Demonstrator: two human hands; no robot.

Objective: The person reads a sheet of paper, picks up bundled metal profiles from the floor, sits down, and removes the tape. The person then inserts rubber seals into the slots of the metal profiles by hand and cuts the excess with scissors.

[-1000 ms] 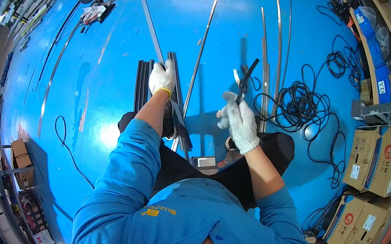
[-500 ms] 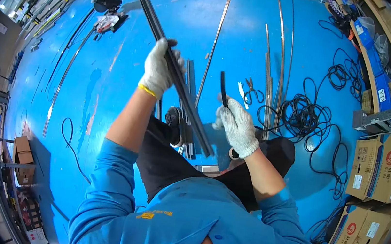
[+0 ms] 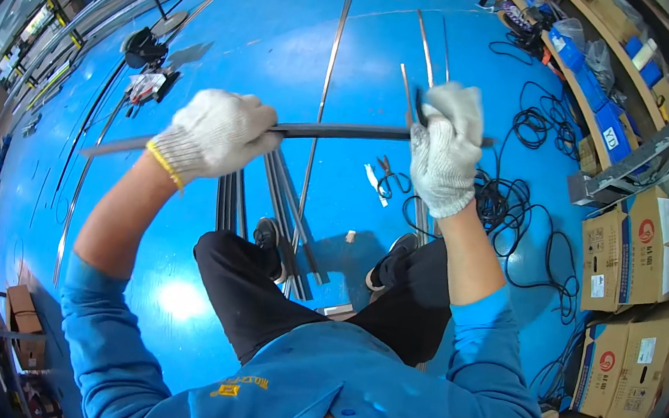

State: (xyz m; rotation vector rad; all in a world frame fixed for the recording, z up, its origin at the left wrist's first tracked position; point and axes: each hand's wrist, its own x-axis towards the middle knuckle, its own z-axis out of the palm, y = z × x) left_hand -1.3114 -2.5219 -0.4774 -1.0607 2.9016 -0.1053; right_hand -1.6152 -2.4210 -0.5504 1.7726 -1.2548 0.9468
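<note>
A long dark profile bar (image 3: 344,132) lies almost level across the view in front of me, its left end blurred. My left hand (image 3: 222,135), in a white knit glove with a yellow cuff, is wrapped round it left of centre. Near its right end, my right hand (image 3: 445,160), also gloved and partly smeared by motion, closes on a short black strip (image 3: 420,107) that sticks up beside the fingers. Whether the right hand grips the bar too, I cannot tell. Below the bar, scissors (image 3: 392,181) with black handles lie on the floor next to a white strip (image 3: 376,186).
Several dark profiles (image 3: 289,203) lie on the blue floor between my feet and beyond. A tangled black cord (image 3: 511,201) spreads on the right. Cardboard boxes (image 3: 626,249) and a shelf (image 3: 610,76) with blue bins line the right side. A stand (image 3: 169,26) stands at the far left.
The bar has turned from steeply slanted to nearly level. My left hand has moved left and slightly down; my right hand has risen with the black strip to the bar's right end.
</note>
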